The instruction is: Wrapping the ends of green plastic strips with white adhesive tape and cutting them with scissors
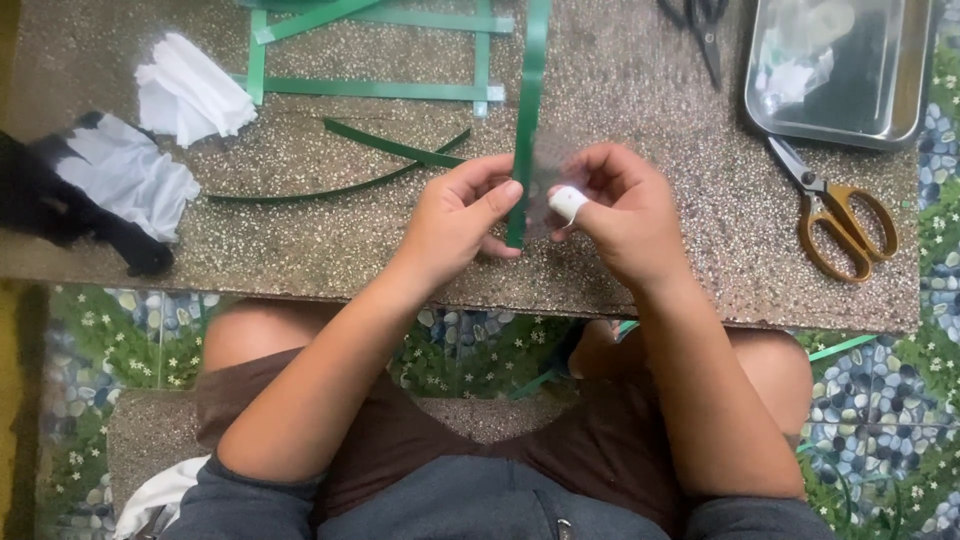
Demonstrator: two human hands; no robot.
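Both hands, left [462, 215] and right [615, 215], pinch one upright green strip [527, 110]; several cut strips [380, 90] lie on the slab [650, 100], unjoined.

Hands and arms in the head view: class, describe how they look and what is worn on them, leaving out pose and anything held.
Both forearms are bare. Grey-blue sleeves are pushed up near the elbows. The left hand wears nothing visible: no ring, watch or glove. The right hand has one fingertip wrapped in white tape or bandage; the other fingers are bare.
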